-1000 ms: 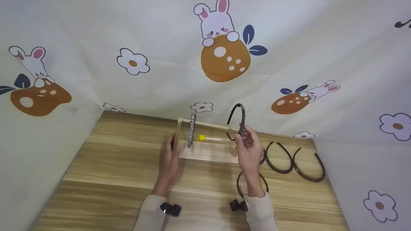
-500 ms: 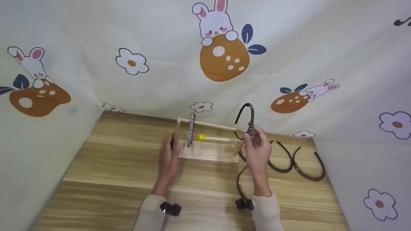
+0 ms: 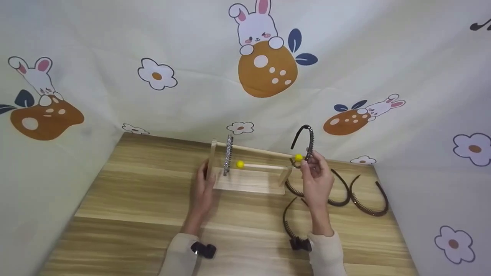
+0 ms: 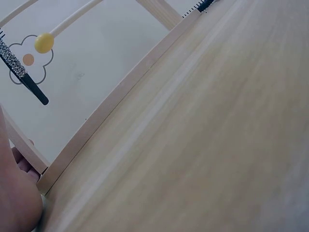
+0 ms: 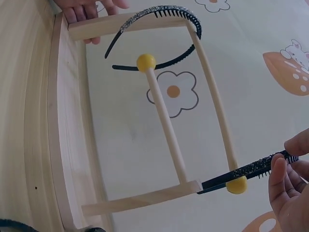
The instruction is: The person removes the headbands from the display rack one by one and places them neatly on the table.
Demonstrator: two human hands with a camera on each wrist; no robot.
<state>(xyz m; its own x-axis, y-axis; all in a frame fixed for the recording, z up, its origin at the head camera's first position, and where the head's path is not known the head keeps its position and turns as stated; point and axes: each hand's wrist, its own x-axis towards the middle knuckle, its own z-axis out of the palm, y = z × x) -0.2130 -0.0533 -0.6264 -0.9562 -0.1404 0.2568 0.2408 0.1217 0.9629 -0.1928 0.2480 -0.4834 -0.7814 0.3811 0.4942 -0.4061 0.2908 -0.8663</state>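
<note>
A two-rod wooden headband rack [image 3: 249, 183] stands on the table. My left hand [image 3: 204, 188] grips its left upright, fingers wrapped round the wood in the right wrist view. My right hand [image 3: 318, 186] pinches a dark toothed headband [image 3: 311, 140] with glittery stones, at the right end of the upper rod [image 3: 255, 148]. That rod's yellow ball tip [image 3: 299, 157] lies beside the band; whether it still sits inside the loop I cannot tell. A silver sparkly headband [image 3: 228, 155] hangs near the upper rod's left end. Another yellow ball [image 3: 240, 164] caps the lower rod's left end.
Several dark toothed headbands lie on the wood-grain table [image 3: 134, 191], one at the far right [image 3: 371, 213], one nearer the front [image 3: 287, 222] by my right sleeve. A pale cloth with rabbits and flowers [image 3: 157, 74] surrounds the table's back and sides.
My right hand has moved right along the upper rod with the dark headband, uncovering the rod's yellow ball tip. My left hand and the silver headband have stayed put.
</note>
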